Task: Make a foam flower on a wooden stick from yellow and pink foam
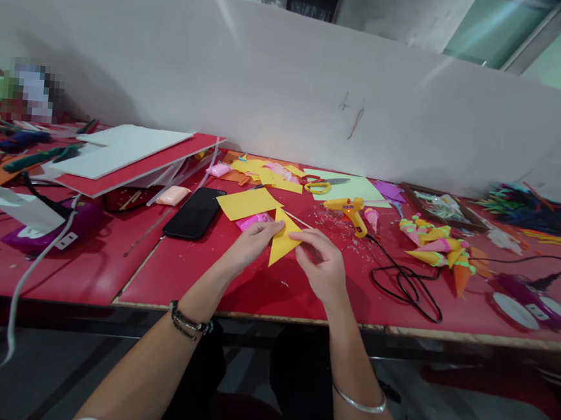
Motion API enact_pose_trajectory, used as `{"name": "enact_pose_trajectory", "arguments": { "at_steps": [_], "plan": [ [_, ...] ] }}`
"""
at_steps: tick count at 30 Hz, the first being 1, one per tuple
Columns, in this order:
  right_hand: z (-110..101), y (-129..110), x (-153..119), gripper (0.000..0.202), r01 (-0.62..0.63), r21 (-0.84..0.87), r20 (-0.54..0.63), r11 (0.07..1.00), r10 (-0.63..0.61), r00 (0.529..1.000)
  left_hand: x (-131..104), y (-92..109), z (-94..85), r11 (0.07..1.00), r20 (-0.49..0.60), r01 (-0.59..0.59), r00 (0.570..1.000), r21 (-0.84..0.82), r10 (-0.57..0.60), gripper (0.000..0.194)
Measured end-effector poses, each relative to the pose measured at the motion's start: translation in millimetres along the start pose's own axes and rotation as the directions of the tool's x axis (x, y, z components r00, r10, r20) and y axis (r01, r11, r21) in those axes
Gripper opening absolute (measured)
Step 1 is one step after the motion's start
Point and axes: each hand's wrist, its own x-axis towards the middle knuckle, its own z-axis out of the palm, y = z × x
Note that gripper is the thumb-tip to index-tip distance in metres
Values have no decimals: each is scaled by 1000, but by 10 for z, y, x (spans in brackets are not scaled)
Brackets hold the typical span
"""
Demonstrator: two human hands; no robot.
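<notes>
A yellow paper triangle [282,241] is held between my two hands above the red table. My left hand [257,239] pinches its left edge, fingers closed. My right hand [322,260] has thumb and fingers closed on its right corner. A thin pale stick [296,220] shows just behind the triangle; whether a finger touches it I cannot tell. Behind my left hand lie a flat yellow sheet [249,202] and a bright pink packet [250,221].
A black phone [194,213] lies left of my hands. Scissors [317,186], a yellow glue gun [351,210] with a looping black cord, and small paper cones [436,243] are at the right. White boards [124,149] are stacked at the left.
</notes>
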Motion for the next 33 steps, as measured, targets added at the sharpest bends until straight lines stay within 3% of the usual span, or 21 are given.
{"name": "enact_pose_trajectory", "arguments": {
  "at_steps": [3, 6, 10, 14, 18, 22, 27, 33],
  "plan": [
    [-11, -7, 4, 15, -34, 22, -42, 999, 35, 999, 7, 17, -14, 998, 160, -53, 986, 28, 48, 35],
    [-28, -1, 6, 15, -100, 100, -40, 990, 104, 994, 12, 11, -47, 987, 337, -146, 934, 68, 115, 39],
    [-25, 15, 8, 17, -202, 171, -8, 964, 207, 978, -6, 15, -73, 973, 449, -206, 883, 103, 139, 38],
    [1, 31, 11, 15, -268, 263, -27, 927, 285, 958, -31, 34, -72, 971, 465, -199, 878, 130, 117, 37],
    [6, 39, 11, 13, -260, 280, -29, 924, 279, 960, -27, 10, -54, 967, 498, -241, 851, 85, 168, 37],
    [11, 39, 11, 11, -250, 251, -87, 935, 279, 956, -27, -14, 0, 952, 397, -303, 880, 50, 260, 41],
    [47, 38, -3, 16, -241, 204, -80, 949, 262, 962, -37, -10, 40, 911, 279, -349, 918, 222, 284, 25],
    [62, 63, -10, 26, -283, 229, -21, 931, 295, 955, -24, -1, 25, 905, 329, -361, 902, 223, 279, 25]
  ]
}}
